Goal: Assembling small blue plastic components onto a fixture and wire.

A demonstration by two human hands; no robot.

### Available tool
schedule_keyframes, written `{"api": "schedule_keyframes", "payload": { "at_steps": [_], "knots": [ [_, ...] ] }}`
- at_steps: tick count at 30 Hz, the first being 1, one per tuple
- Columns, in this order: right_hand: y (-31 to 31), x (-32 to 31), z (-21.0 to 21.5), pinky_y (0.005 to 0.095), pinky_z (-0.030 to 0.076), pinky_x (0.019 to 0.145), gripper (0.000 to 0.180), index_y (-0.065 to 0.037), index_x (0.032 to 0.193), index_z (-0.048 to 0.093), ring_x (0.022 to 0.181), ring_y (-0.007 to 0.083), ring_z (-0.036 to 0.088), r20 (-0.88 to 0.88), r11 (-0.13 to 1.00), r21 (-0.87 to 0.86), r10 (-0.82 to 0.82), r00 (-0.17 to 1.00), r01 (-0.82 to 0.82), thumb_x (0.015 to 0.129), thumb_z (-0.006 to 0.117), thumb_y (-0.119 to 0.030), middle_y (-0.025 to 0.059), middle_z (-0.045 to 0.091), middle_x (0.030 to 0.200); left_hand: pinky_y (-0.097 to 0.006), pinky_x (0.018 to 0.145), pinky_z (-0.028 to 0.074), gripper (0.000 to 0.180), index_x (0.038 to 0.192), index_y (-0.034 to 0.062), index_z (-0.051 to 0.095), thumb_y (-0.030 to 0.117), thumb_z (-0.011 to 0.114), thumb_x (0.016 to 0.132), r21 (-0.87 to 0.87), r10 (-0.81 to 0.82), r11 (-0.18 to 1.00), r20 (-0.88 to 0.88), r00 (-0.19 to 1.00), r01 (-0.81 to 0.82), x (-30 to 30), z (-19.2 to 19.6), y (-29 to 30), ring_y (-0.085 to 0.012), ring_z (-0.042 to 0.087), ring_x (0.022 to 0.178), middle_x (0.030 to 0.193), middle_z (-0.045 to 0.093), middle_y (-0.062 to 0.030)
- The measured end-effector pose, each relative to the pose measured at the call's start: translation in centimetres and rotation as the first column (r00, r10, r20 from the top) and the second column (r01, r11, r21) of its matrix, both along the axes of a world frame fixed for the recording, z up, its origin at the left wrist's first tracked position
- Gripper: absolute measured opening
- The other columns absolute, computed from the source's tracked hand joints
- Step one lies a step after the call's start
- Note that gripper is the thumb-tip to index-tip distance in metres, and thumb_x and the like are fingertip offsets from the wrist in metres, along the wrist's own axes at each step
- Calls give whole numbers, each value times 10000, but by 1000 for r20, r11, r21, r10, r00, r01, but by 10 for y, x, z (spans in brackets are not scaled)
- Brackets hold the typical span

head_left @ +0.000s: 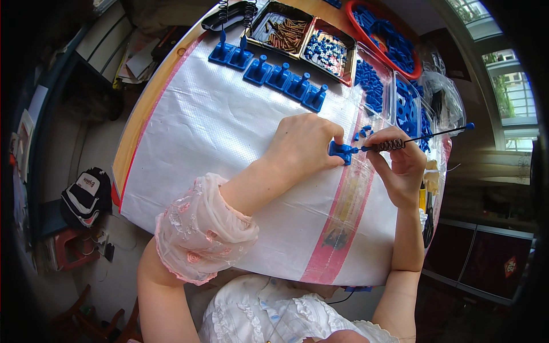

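My left hand (pixel 302 143) pinches a small blue plastic base (pixel 341 150) between thumb and fingers, just above the covered table. Closed around a black coil spring with a long thin rod (pixel 393 144) is my right hand (pixel 404 168). The rod points away to the right and ends in a blue tip. At its near end, a blue tip meets the post of the base; whether the two are joined I cannot tell. Several matching blue bases with upright posts (pixel 280 76) stand in a row farther off, and the leftmost ones carry black springs (pixel 249 14).
Beyond the row are a tray of brass-coloured screws (pixel 286 35), a tray of small blue and white pieces (pixel 325 52), and a red basin (pixel 416 73) of blue parts. Clear boxes of blue parts (pixel 370 86) stand at the right. Loose blue bits (pixel 362 132) lie near my hands.
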State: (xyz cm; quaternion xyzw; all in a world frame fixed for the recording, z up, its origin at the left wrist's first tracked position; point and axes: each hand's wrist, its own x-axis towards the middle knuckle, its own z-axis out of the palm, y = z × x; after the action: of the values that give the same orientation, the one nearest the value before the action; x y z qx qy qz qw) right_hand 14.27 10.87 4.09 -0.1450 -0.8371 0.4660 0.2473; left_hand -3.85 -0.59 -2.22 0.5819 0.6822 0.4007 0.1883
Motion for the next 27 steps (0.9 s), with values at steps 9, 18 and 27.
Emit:
{"api": "schedule_keyframes", "payload": {
  "at_steps": [9,18,27],
  "knots": [
    [1,0,-1,278,552,895,271,38,1066,696,978,145,697,-1,999,42,-3,1000,3,831,723,170,86,711,1026,-406,640,512,242,885,146,798,357,862,785,-10,-3,1000,1,1000,3,0,3,-1,-232,666,686,668,667,-27],
    [0,-1,-2,276,546,872,276,32,1062,700,950,137,692,-16,997,71,-10,1000,11,819,744,154,73,710,1007,-396,647,500,251,872,143,790,368,862,790,-49,4,999,2,1000,-4,1,6,-1,-223,648,679,651,639,-16],
    [0,1,-6,297,564,887,436,3,1204,669,972,159,730,-30,988,128,-80,996,83,802,797,115,88,747,1010,-394,647,502,248,881,142,795,356,870,783,-50,-6,999,2,1000,6,0,8,-1,-221,653,685,663,652,-21]
  ]
}}
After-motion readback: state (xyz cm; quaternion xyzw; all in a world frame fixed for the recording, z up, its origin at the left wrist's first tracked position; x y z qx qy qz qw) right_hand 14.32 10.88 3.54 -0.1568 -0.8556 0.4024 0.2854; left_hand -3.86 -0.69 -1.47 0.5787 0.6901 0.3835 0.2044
